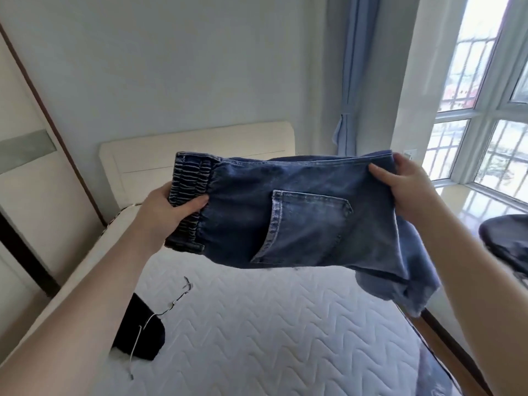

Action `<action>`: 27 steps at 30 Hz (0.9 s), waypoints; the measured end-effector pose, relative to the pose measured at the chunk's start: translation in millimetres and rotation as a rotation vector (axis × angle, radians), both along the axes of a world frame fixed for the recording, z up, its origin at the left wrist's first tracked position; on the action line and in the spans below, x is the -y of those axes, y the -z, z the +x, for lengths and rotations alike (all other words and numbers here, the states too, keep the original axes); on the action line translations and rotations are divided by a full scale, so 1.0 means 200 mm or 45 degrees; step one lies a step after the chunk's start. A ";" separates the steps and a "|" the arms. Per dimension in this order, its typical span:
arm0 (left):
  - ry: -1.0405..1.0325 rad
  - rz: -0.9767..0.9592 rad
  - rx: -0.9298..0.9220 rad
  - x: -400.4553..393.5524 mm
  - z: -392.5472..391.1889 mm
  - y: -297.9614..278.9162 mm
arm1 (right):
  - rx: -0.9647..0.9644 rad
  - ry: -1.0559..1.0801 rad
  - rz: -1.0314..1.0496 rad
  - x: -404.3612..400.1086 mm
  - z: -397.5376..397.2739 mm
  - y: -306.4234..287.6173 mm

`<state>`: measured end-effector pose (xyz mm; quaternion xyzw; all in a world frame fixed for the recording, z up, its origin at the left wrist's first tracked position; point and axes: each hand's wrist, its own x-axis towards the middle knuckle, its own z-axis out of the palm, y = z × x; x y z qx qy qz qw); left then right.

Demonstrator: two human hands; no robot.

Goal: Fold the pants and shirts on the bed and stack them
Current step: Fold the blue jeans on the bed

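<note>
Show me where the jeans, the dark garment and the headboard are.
jeans [308,221]: head view, on the back pocket.
dark garment [140,332]: head view, on its middle.
headboard [200,150]: head view, on its front panel.

Faded matt denim jeans [300,212]; quilted white cloth mattress [271,324]; glossy floor [483,201].

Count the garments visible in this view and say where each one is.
3. Blue jeans held in the air by both hands; a dark garment lying on the mattress at lower left; another dark blue piece at the right edge, partly cut off. More may lie outside the frame.
</note>
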<state>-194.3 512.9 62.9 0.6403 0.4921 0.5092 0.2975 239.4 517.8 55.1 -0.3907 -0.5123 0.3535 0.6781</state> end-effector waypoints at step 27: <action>-0.296 -0.805 0.276 0.98 -0.71 1.47 | 0.344 -0.310 -1.016 0.32 -0.82 1.50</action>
